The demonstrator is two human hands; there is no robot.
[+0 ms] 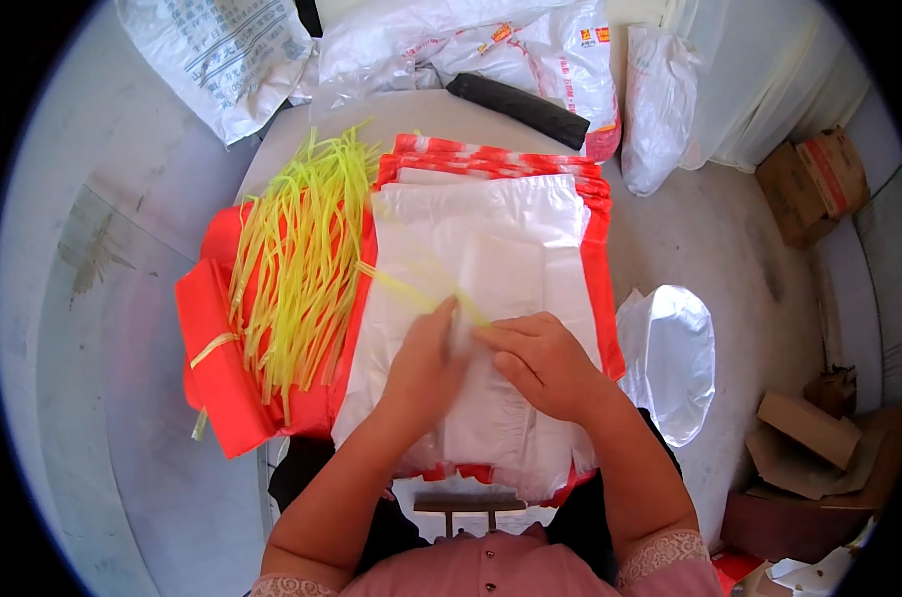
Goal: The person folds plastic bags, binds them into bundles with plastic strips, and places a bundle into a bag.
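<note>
My left hand (426,363) is over the middle of a stack of white plastic bags (391,378), partly smeared by motion. Its closed fingers are on a thin yellow plastic strip (396,286), whose loose end points up and left. Just to the right, my right hand (548,366) pinches the same strip near its fingertips. Beneath both hands lies a folded white bag (504,264) on top of the stack. Red-edged bags (598,259) show around the stack's sides and top. A bundle of yellow strips (302,259) spreads out left of the stack.
A red folded bundle (222,358) tied with a strip lies at the left. At the back are a black roll (519,109) and white printed sacks (560,60). A silvery bag (670,363) stands at the right, with cardboard boxes (814,184) farther off on the floor.
</note>
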